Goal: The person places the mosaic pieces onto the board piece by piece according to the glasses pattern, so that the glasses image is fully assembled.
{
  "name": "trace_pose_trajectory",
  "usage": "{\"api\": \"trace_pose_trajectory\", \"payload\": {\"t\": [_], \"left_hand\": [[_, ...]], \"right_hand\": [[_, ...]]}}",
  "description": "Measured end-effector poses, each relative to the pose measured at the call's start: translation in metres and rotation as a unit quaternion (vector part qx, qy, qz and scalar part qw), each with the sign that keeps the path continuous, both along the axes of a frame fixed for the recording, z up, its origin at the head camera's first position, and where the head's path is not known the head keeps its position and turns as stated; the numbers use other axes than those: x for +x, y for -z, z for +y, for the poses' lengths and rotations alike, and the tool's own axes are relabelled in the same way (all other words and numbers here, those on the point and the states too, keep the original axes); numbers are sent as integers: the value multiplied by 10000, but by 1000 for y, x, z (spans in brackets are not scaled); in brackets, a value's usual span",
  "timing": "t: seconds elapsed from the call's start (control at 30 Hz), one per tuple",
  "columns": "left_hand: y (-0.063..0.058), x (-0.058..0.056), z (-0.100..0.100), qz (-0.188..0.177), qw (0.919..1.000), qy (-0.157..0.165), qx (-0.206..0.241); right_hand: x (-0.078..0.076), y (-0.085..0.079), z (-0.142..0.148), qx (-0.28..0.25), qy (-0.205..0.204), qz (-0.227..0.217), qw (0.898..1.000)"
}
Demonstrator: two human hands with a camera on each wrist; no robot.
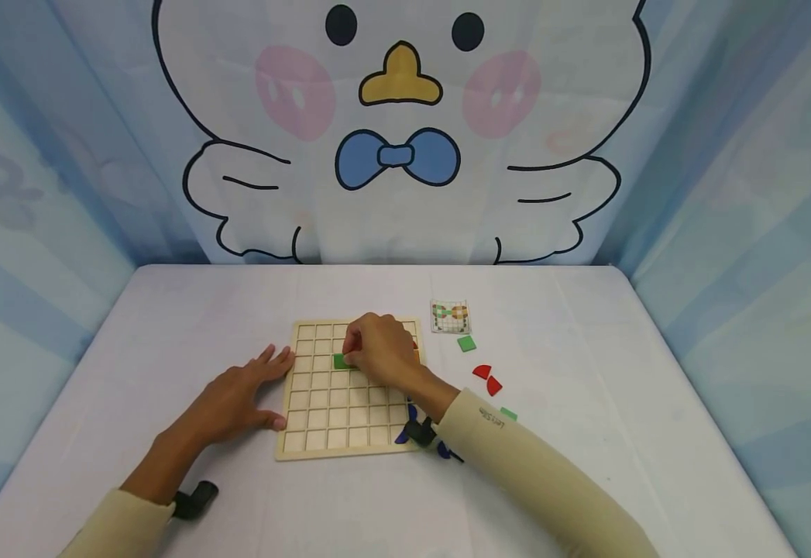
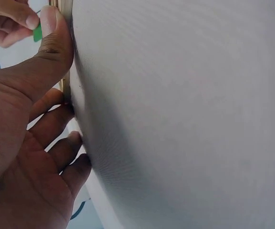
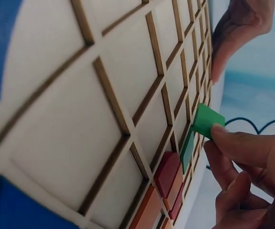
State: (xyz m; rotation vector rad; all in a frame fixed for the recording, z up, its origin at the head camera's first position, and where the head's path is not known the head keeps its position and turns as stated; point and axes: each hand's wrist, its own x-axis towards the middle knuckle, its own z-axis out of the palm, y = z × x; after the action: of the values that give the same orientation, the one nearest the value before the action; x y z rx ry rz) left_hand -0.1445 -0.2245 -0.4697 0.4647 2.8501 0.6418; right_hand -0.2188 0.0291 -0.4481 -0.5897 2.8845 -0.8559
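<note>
A wooden grid board (image 1: 349, 456) lies on the white table. My left hand (image 1: 241, 397) rests along its left side, with fingertips and thumb (image 2: 56, 36) touching the edge. Over the upper middle of the grid, my right hand (image 1: 386, 350) pinches a green square tile (image 3: 208, 120) between thumb and fingertips. The tile is tilted over the cells in the right wrist view. Near it, a second green tile (image 3: 188, 151), a dark red piece (image 3: 167, 171) and an orange piece (image 3: 146, 209) sit in the grid. My right hand and forearm hide part of the board in the head view.
A small pattern card (image 1: 450, 317) lies beyond the board's right corner. Right of the board are a green tile (image 1: 466, 343), red wedges (image 1: 482, 372) and another green piece (image 1: 508, 414). Blue pieces (image 1: 402, 436) lie at the board's lower right, partly behind the right wrist camera (image 1: 420, 432).
</note>
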Motion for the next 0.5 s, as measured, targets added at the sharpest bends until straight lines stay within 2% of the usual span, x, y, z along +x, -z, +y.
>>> {"api": "trace_pose_trajectory", "payload": {"t": [0.3,0.5], "left_hand": [[3,-1,1,6,10000,-38,-60],[5,-1,1,14,10000,-52,-50]], "right_hand": [[-4,0,-8,284,-49,-114,9995],[-5,2,-10,617,-147,6,9980]]}}
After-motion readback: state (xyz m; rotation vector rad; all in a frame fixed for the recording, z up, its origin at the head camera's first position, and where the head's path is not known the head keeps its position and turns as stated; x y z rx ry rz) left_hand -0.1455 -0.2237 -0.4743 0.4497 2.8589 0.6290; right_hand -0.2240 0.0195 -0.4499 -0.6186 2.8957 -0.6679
